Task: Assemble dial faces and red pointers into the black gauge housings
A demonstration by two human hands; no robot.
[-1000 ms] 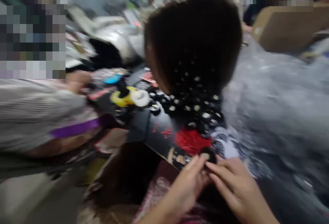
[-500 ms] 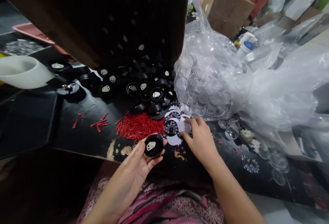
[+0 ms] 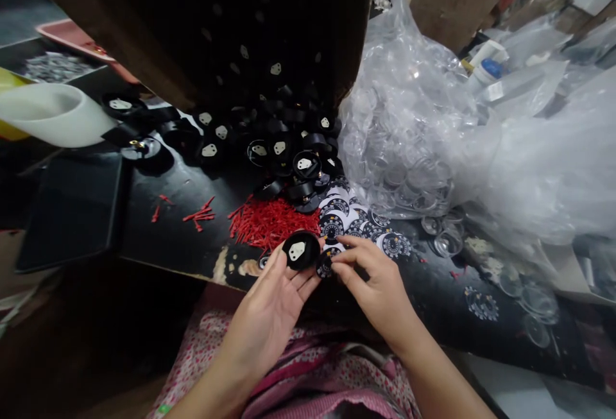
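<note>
My left hand (image 3: 276,290) is closed round a round black housing (image 3: 301,250) that has a pale plate inside. Just to its right, my right hand (image 3: 368,271) pinches a small printed dial disc (image 3: 326,264) between thumb and fingers, close to the housing's rim. Beyond my hands lies a spread of dial discs (image 3: 394,244), black with white marks, some showing white backs. A heap of red pointers (image 3: 274,221) sits left of the discs. Several more black housings (image 3: 306,163) are piled behind the heap.
A dark open box (image 3: 269,15) looms over the pile of housings. On the right stands a plastic bag (image 3: 404,130) of clear round covers, with loose covers (image 3: 448,242) beside it. A white cup-like container (image 3: 52,114) is at the left, near a pink tray (image 3: 77,40).
My right hand has picked a dial disc off the spread and brought it beside the housing. The view has shifted, and my left hand still holds the housing, now slightly higher.
</note>
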